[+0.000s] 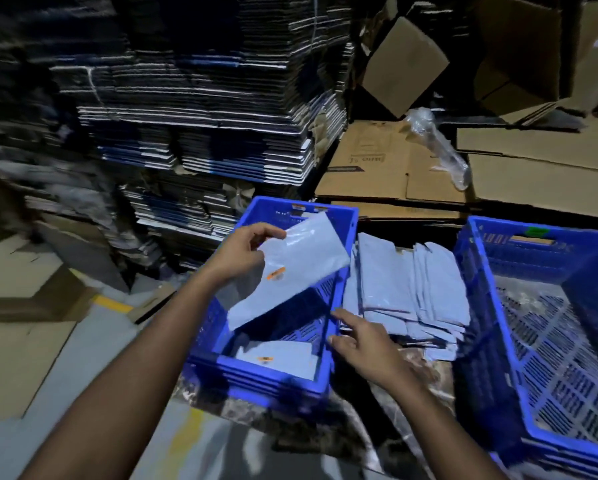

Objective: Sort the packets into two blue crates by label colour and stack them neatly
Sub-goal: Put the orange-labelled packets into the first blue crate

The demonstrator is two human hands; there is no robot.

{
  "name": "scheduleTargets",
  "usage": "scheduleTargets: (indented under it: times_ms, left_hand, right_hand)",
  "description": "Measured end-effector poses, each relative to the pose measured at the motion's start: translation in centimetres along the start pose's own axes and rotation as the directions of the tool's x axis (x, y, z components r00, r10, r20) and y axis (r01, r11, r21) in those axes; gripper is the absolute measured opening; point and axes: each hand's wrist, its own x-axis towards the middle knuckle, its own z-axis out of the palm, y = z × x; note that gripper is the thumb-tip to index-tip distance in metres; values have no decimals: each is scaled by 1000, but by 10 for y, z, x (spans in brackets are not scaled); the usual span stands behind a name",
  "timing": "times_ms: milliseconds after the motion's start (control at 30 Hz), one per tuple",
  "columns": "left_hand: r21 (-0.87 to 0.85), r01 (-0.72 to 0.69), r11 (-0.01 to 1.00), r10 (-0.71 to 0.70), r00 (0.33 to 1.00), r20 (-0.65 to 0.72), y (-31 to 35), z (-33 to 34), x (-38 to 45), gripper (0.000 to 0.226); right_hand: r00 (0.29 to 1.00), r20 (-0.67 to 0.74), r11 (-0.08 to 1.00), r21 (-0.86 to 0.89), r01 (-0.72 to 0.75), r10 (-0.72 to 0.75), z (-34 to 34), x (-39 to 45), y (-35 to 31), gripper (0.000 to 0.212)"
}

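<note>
While the right crate (547, 306) of perforated blue plastic looks empty, perhaps film-lined, the left crate (273, 379) holds one orange-labelled packet (276, 356); most of the flat, slick pile (408, 289) between them remains. Left hand (242, 252) pinches an orange-labelled packet (290, 268) above it; right hand (363, 337), fingers spread, reaches pileward.
</note>
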Motion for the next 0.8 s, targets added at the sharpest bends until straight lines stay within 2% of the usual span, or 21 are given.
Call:
scheduleTargets:
  times_ms: [67, 133, 233, 333, 467, 567, 667, 733, 800]
  left_hand:
    - [154, 41, 987, -45, 999, 24, -22, -11, 3, 62]
    - [257, 88, 962, -120, 987, 111, -46, -6, 4, 60]
    - [345, 141, 928, -257, 913, 318, -92, 18, 4, 61]
    - [384, 91, 919, -271, 853, 447, -124, 41, -1, 58]
    - [349, 121, 929, -253, 896, 365, -100, 57, -8, 41]
    - [252, 85, 964, -157, 946, 282, -82, 67, -8, 29]
    - [122, 38, 992, -67, 967, 245, -62, 82, -10, 25]
    - [47, -6, 999, -6, 966, 257, -45, 94, -11, 25]
    - [0, -33, 999, 32, 966, 255, -27, 104, -11, 24]
  right_hand:
    - [1000, 12, 1000, -10, 6, -5, 15, 2, -5, 57]
    - [1000, -19, 1000, -14, 4, -4, 19, 1, -6, 60]
    - [999, -41, 1000, -5, 2, -2, 17, -2, 0, 60]
    - [999, -44, 1000, 2, 14, -14, 15, -1, 5, 58]
    - [995, -102, 1000, -5, 1, -1, 3, 3, 13, 44]
    - [974, -222, 999, 9, -42, 43, -11, 15, 31, 32]
    - [933, -342, 993, 11, -119, 116, -29, 34, 49, 24]
    - [913, -390, 984, -76, -163, 121, -41, 50, 62, 28]
    - [943, -316, 954, -238, -183, 102, -48, 64, 73, 40]
